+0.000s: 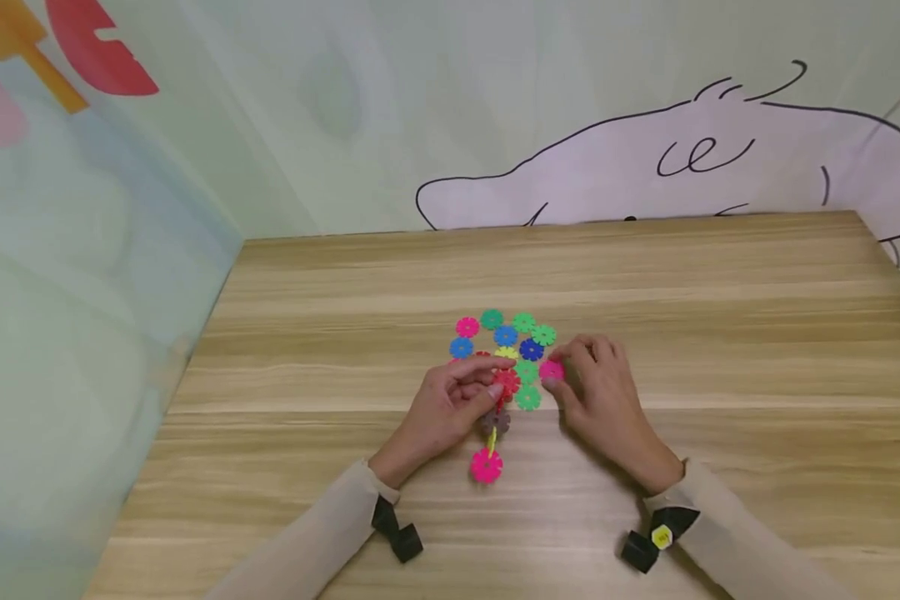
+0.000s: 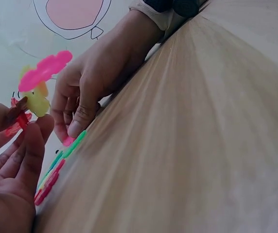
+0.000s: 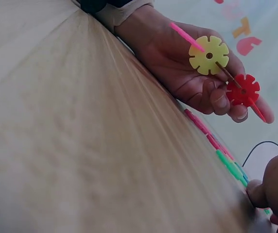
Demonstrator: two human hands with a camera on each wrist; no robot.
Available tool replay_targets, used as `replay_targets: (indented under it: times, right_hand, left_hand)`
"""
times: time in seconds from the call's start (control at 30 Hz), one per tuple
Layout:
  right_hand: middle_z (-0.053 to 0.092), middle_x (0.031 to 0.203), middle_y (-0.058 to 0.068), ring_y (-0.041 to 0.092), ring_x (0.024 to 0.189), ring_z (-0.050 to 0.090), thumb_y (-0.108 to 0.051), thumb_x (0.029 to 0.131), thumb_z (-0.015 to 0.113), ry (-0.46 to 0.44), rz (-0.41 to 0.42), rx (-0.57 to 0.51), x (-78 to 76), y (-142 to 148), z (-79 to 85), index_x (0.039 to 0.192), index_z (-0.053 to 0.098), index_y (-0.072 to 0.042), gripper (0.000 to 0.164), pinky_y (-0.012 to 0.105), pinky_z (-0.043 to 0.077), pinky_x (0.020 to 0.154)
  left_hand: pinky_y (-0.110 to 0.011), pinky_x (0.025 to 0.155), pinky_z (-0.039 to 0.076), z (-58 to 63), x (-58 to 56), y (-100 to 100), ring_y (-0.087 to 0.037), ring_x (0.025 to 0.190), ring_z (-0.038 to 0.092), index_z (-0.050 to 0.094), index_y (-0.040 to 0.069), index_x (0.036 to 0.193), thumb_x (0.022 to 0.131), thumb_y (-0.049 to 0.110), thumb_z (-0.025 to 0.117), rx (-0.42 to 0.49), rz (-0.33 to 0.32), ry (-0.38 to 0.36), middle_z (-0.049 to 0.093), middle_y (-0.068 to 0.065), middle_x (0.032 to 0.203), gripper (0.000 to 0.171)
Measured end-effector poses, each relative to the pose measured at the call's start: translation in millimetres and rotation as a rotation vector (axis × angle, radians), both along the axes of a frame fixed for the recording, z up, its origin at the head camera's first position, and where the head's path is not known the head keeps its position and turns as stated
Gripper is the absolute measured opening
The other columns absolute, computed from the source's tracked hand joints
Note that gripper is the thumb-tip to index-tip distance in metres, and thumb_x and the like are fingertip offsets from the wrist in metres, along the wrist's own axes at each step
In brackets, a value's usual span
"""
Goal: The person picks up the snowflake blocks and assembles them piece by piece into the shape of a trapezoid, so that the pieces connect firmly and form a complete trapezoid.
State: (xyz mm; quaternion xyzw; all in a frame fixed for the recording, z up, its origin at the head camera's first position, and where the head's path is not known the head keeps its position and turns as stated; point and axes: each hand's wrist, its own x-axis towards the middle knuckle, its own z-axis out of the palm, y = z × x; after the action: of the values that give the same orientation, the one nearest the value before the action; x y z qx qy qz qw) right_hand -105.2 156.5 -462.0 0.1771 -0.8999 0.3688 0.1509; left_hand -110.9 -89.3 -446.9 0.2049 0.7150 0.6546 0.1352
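My left hand (image 1: 437,414) pinches a chain of interlocked notched plastic discs between thumb and fingers, raised over the table. Its red disc (image 3: 243,90) lies by the fingertips. Beyond come a brown disc (image 1: 496,422), a yellow disc (image 3: 209,55) and, at the end nearest me, a pink disc (image 1: 487,466). To the right, my right hand (image 1: 607,408) pinches another pink disc (image 1: 551,371) low at the tabletop, thumb on its near side. Loose green discs (image 1: 527,398) lie flat between the hands. Fingers of the left hand partly cover a few discs.
Several more loose discs lie flat just past the hands, among them a dark blue disc (image 1: 531,349), a teal disc (image 1: 492,319) and a pink one (image 1: 467,327). The wood-grain table (image 1: 307,317) meets a wall (image 1: 330,167) with cartoon drawings at its far edge.
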Motion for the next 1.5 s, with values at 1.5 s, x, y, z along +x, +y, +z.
replay_targets:
  times: [1.5]
  right_hand:
    - [0.081, 0.082, 0.006, 0.004, 0.079, 0.074, 0.018, 0.080, 0.082, 0.069, 0.322, -0.432, 3.3, -13, 0.7, 0.086, 0.082, -0.006, 0.025, 0.013, 0.058, 0.075]
  left_hand:
    - [-0.018, 0.076, 0.062, 1.8, -6.7, -10, -0.005, 0.083, 0.076, 0.074, 0.000, 0.132, 0.102, 0.012, 0.075, -0.066, -0.112, -0.121, 0.079, -0.020, 0.106, 0.033]
